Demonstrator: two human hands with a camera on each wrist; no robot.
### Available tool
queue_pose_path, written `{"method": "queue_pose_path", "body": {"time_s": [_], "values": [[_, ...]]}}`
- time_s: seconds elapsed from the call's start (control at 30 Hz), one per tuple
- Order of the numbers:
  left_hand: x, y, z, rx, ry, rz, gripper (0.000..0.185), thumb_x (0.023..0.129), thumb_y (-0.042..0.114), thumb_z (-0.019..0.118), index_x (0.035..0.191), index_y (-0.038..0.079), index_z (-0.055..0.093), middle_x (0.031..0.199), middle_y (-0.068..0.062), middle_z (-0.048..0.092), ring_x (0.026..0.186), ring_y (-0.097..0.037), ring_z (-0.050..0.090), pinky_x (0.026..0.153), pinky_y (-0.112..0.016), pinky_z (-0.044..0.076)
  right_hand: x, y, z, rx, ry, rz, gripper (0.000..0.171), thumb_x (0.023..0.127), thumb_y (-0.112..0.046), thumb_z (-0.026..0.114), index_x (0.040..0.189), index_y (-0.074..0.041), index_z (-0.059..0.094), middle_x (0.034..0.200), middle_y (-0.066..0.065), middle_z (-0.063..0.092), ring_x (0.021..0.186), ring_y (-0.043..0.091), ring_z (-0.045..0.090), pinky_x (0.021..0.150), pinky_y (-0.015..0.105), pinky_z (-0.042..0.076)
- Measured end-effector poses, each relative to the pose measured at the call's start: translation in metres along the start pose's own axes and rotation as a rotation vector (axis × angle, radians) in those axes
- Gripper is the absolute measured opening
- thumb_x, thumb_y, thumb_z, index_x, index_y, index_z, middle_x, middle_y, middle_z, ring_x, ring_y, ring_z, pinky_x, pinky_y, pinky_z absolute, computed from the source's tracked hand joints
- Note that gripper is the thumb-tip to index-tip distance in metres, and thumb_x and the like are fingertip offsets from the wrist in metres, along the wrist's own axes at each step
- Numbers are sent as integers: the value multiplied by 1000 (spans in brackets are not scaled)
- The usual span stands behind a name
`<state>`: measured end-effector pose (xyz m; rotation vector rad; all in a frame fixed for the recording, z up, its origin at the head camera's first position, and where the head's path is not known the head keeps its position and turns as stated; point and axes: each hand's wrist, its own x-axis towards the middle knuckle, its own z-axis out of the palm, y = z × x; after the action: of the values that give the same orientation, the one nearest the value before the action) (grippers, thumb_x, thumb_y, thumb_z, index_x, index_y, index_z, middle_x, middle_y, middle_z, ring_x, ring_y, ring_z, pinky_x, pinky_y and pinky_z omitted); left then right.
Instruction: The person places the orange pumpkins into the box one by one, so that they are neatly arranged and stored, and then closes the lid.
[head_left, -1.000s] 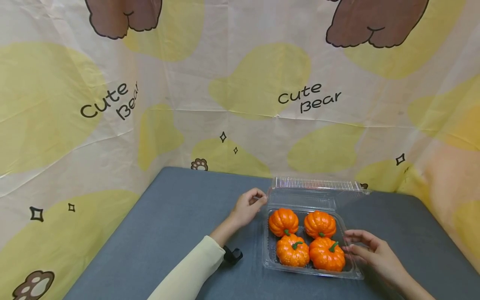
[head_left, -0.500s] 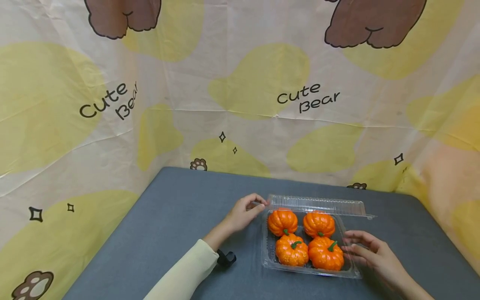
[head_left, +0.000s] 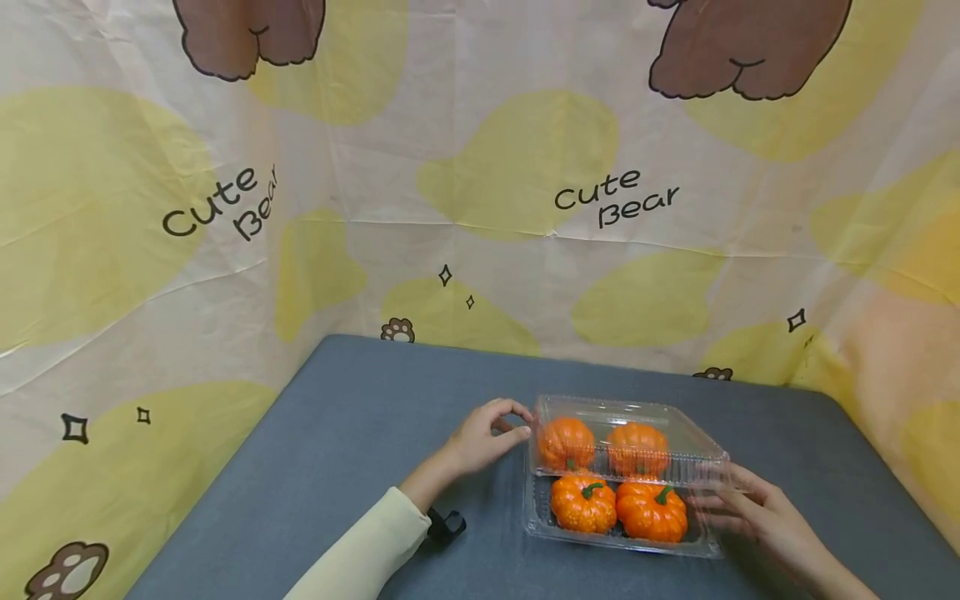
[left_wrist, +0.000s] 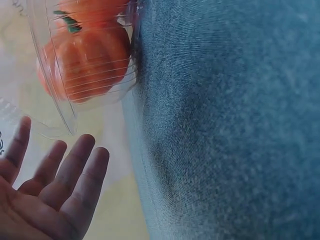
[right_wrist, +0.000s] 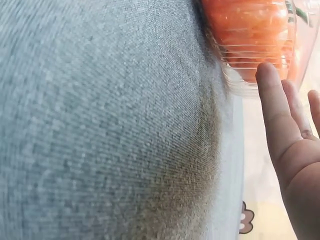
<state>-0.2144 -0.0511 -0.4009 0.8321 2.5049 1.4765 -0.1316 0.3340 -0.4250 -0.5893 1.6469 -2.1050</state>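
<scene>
A clear plastic clamshell box (head_left: 615, 543) sits on the table with several small orange pumpkins inside. Its hinged lid (head_left: 630, 410) slants forward over the two back pumpkins, while the front-left pumpkin (head_left: 583, 503) and front-right pumpkin (head_left: 651, 512) lie uncovered. My left hand (head_left: 483, 437) is at the lid's left edge; the left wrist view shows its fingers extended, fingertips (left_wrist: 86, 142) just off the clear plastic. On the opposite side, my right hand (head_left: 768, 521) has its fingers stretched to the box's right wall, partly behind the lid's corner. In the right wrist view a fingertip (right_wrist: 267, 75) overlaps the ribbed wall.
Grey-blue cloth covers the table (head_left: 360, 433). A printed curtain (head_left: 480, 167) hangs along the back and sides. A black strap (head_left: 447, 528) is at my left wrist, beside a pale sleeve (head_left: 367, 546).
The lid has swung from standing up at the back, forward and down over the back pumpkins. My left hand has shifted slightly nearer to me; the right has hardly moved.
</scene>
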Motion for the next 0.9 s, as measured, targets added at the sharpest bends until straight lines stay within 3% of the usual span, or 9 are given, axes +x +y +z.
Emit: {"method": "queue_pose_path", "body": {"time_s": [0.13,0.33,0.43,0.77,0.9], "values": [[0,-18,6,40,2,-5,21,85,34,53,105,26,55,115,6,53,82,-13,58,60,-23,46,-3,-2,-2,5,-10,50,39,96,-5,16,129,-12,38,122,-1,53,105,24,55,83,41,45],[-5,-25,9,53,-34,-20,29,82,41,55,109,31,52,114,8,54,79,-8,59,64,-23,47,-12,-7,-2,-138,124,247,33,97,-18,24,120,-31,44,112,-15,52,97,15,58,81,41,47],[-7,-26,10,61,-34,-16,31,81,40,57,110,29,52,113,5,55,75,-6,59,66,-22,47,-15,-9,-2,-143,113,299,33,97,-20,24,119,-36,43,109,-12,53,97,15,57,82,41,46],[-17,-20,19,72,-9,-64,26,82,34,58,107,29,53,100,8,58,65,-4,56,59,-20,45,-22,-6,3,-89,-56,195,46,95,-1,25,130,-31,29,109,-3,56,95,20,59,81,43,46],[-26,-16,22,51,-27,-79,25,82,32,58,106,28,52,93,10,57,64,-5,56,58,-20,45,-23,-2,8,-108,-54,169,49,93,1,28,129,-33,27,105,-1,58,91,19,60,78,43,47]]}}
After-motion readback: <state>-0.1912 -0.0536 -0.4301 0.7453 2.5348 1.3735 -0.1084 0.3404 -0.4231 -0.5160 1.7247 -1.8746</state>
